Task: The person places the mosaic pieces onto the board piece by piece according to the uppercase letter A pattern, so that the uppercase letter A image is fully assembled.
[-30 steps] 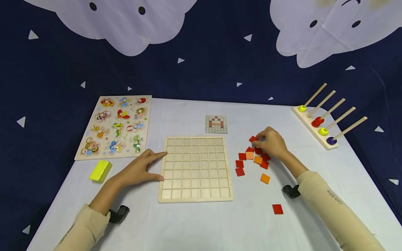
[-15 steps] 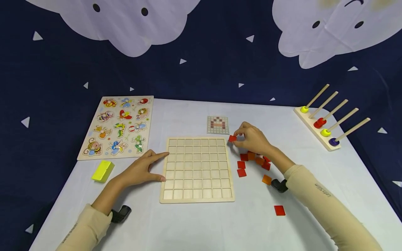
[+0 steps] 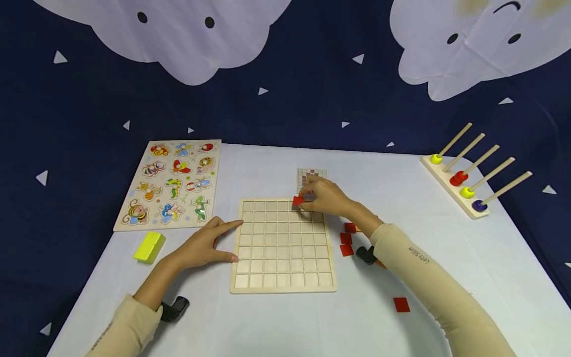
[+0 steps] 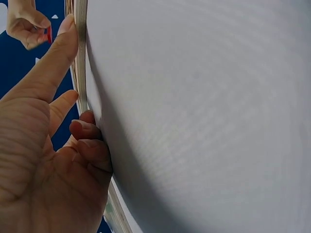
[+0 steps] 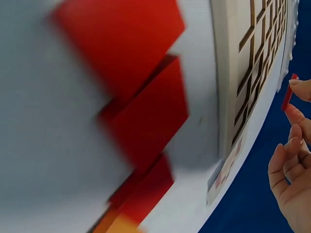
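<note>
A wooden grid board point(image 3: 283, 290) with square cells lies in the middle of the table. At its left edge rests my left hand point(image 3: 198, 245), thumb and index finger stretched apart and touching the frame; in the left wrist view its other fingers are bent beside the board. My right hand point(image 3: 327, 197) pinches a red square tile point(image 3: 297, 201) between thumb and fingers, over the board's far edge. The right wrist view shows that tile edge-on point(image 5: 289, 92). Behind the right hand is a small pattern card point(image 3: 303, 174), partly covered by it.
Red tiles point(image 3: 346, 238) lie right of the board, others hidden under the right forearm. A single red tile point(image 3: 401, 304) lies nearer. An insect puzzle board point(image 3: 209, 198) and yellow block point(image 3: 149, 247) are at left. A bead-and-peg rack point(image 3: 455, 186) stands far right.
The right hand has carried a red tile leftward from the pile to above the board's far edge. The left hand stays at the board's left edge. The head view has shifted slightly.
</note>
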`<state>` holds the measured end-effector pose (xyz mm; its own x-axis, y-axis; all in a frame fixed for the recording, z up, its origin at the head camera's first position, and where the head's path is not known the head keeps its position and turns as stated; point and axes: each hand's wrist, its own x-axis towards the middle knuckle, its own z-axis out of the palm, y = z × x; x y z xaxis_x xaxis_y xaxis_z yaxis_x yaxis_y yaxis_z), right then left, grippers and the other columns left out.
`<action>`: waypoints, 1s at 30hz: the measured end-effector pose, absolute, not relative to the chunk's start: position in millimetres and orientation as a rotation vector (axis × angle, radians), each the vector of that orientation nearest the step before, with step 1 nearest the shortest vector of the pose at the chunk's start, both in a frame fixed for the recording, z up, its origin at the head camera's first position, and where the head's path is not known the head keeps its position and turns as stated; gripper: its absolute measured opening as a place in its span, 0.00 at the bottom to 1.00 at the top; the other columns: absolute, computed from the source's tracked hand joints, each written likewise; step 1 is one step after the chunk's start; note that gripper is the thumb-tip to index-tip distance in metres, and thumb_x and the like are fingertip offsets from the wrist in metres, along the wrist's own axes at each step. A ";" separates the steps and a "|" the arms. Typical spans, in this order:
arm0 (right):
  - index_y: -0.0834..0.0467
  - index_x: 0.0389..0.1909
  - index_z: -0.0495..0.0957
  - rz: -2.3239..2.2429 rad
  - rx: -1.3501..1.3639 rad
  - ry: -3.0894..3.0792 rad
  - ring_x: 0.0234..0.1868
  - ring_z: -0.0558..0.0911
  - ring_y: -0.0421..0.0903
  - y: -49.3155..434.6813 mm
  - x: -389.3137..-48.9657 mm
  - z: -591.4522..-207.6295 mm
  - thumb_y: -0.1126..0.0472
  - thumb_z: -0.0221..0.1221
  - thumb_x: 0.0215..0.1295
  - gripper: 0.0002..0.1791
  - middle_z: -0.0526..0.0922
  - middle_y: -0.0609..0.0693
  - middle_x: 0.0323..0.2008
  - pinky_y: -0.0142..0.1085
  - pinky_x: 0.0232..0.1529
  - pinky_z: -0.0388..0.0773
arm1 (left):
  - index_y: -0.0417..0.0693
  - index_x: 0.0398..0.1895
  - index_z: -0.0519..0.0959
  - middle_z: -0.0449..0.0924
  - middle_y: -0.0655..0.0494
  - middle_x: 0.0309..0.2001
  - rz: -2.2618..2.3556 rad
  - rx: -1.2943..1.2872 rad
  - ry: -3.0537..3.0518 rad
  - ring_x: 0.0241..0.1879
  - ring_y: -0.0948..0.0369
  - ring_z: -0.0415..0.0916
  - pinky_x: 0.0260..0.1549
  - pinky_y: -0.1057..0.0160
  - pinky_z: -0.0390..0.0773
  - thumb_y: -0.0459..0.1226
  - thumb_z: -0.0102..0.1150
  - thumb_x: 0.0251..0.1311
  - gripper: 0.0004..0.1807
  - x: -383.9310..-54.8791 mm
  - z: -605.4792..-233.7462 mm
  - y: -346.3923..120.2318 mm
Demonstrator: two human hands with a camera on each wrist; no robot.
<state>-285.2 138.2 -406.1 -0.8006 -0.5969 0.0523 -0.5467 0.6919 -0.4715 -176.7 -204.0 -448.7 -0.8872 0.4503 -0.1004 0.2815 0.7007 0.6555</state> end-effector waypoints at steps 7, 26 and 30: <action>0.60 0.43 0.87 -0.700 -1.011 2.750 0.32 0.71 0.42 117.4 -289.6 -413.0 0.56 0.71 0.57 0.16 0.75 0.47 0.35 0.34 0.34 0.70 | 0.58 0.74 0.66 0.63 0.54 0.37 0.975 0.567 2.648 0.28 0.62 0.58 0.27 0.66 0.63 0.53 0.77 0.45 0.50 -175.9 -448.7 -203.8; 0.54 0.38 0.85 -0.588 -1.006 2.711 0.34 0.71 0.42 99.5 -293.9 -414.3 0.52 0.71 0.58 0.12 0.74 0.48 0.34 0.34 0.36 0.69 | 0.59 0.73 0.66 0.63 0.54 0.37 0.967 0.554 2.661 0.28 0.62 0.58 0.27 0.66 0.63 0.53 0.77 0.44 0.50 -175.6 -449.3 -203.3; 0.56 0.47 0.86 -0.627 -0.982 2.700 0.40 0.76 0.48 110.9 -292.8 -404.7 0.52 0.70 0.59 0.18 0.78 0.53 0.40 0.42 0.43 0.74 | 0.59 0.73 0.66 0.63 0.54 0.37 0.968 0.549 2.658 0.28 0.62 0.58 0.27 0.66 0.63 0.54 0.77 0.44 0.50 -176.0 -450.0 -204.3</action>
<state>-292.8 110.9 -404.7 -0.7591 -0.6497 -0.0421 -0.5645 0.6890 -0.4544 -176.0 -204.3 -450.0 -0.8950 0.4318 -0.1116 0.2590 0.7070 0.6581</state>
